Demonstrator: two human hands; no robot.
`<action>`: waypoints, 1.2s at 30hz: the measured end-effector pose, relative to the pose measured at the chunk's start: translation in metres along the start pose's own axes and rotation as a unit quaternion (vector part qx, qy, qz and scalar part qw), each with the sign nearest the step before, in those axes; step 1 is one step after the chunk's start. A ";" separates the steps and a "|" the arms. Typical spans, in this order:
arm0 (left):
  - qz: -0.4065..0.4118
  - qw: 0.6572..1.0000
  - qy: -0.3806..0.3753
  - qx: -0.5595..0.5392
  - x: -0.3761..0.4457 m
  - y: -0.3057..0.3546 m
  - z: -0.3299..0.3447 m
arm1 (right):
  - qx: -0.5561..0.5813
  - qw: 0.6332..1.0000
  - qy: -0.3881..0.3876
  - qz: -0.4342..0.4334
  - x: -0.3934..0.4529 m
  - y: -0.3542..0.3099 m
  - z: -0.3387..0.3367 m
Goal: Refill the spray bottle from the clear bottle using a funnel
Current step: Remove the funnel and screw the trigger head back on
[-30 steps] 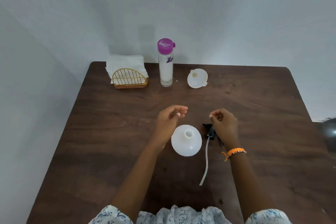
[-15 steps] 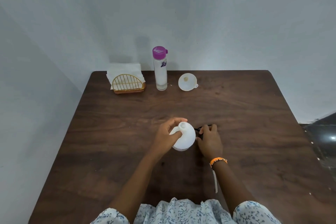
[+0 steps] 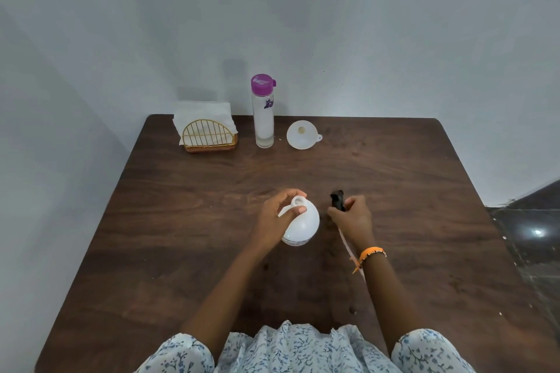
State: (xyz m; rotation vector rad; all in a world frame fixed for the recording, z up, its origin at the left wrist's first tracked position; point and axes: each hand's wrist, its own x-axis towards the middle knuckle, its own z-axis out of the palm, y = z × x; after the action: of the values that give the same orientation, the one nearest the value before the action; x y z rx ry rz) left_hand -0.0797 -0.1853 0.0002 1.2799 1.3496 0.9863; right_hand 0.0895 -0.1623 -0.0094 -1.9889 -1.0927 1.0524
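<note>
The white round spray bottle (image 3: pixel 304 222) stands uncapped in the middle of the table, its neck open at the top. My left hand (image 3: pixel 277 216) grips it around the neck. Just right of it, my right hand (image 3: pixel 351 218) holds the black spray head (image 3: pixel 337 199), whose pale dip tube (image 3: pixel 348 247) trails back under my wrist. The clear bottle (image 3: pixel 263 118) with a purple cap stands upright at the table's far edge. The white funnel (image 3: pixel 302 135) lies beside it on the right, mouth facing me.
A gold wire napkin holder (image 3: pixel 209 138) with white napkins sits at the far left of the dark wooden table (image 3: pixel 181 221). Walls close in behind and to the left. A dark floor shows past the table's right edge.
My left hand closed on the spray bottle's neck. My right hand took up the spray head from the table and now holds it slightly right of the bottle.
</note>
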 end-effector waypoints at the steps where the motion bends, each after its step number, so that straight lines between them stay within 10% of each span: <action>1: 0.002 1.000 0.000 0.000 0.001 -0.001 0.000 | 0.037 0.999 -0.002 -0.005 -0.001 -0.007 -0.004; 14: 0.015 1.000 -0.023 -0.003 0.004 -0.004 -0.003 | 0.429 0.891 -0.069 -0.128 -0.049 -0.102 -0.038; 27: 0.019 1.000 -0.020 -0.008 0.005 -0.004 -0.002 | 0.502 0.825 -0.052 -0.253 -0.079 -0.142 -0.040; 36: 0.032 0.999 -0.024 0.012 0.008 -0.011 -0.003 | 0.426 0.868 -0.077 -0.245 -0.071 -0.117 -0.023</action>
State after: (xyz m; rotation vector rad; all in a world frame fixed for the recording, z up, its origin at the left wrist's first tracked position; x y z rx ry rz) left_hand -0.0844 -0.1784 -0.0106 1.3628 1.2942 0.9796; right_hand 0.0411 -0.1738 0.1203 -0.8792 -0.9030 1.1394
